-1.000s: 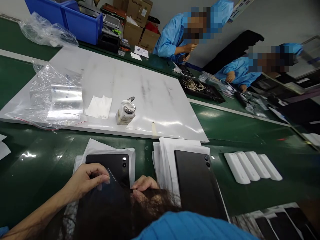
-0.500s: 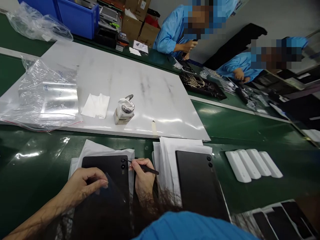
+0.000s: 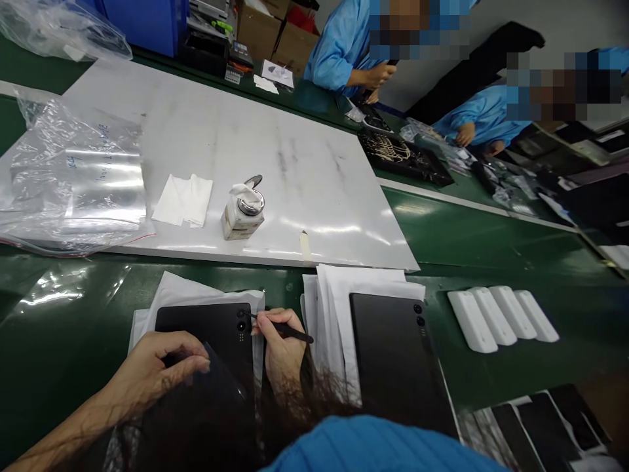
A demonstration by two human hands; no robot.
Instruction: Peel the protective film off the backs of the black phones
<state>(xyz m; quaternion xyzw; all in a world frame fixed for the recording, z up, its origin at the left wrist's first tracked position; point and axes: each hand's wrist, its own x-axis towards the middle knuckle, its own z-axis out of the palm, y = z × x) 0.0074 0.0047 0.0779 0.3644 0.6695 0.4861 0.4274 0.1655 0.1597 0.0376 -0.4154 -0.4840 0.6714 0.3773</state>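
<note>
A black tablet (image 3: 211,328) lies back-up on white sheets near the front edge of the green bench. My left hand (image 3: 157,373) pinches the lifted corner of a clear film (image 3: 223,377) over the tablet's back. My right hand (image 3: 280,347) grips a thin black tool (image 3: 285,330) like a pen, its tip at the tablet's camera lenses (image 3: 240,321). A second black tablet (image 3: 398,357) rests on a stack of white sheets to the right.
A white board (image 3: 255,151) carries a clear plastic bag (image 3: 73,183), folded white wipes (image 3: 183,200) and a small dispenser bottle (image 3: 243,213). Several white blocks (image 3: 501,314) sit at the right. Two people in blue coats work at the far side.
My right hand has come up from the tablet's near edge and now holds the black tool at the camera lenses. My left hand keeps the film corner lifted.
</note>
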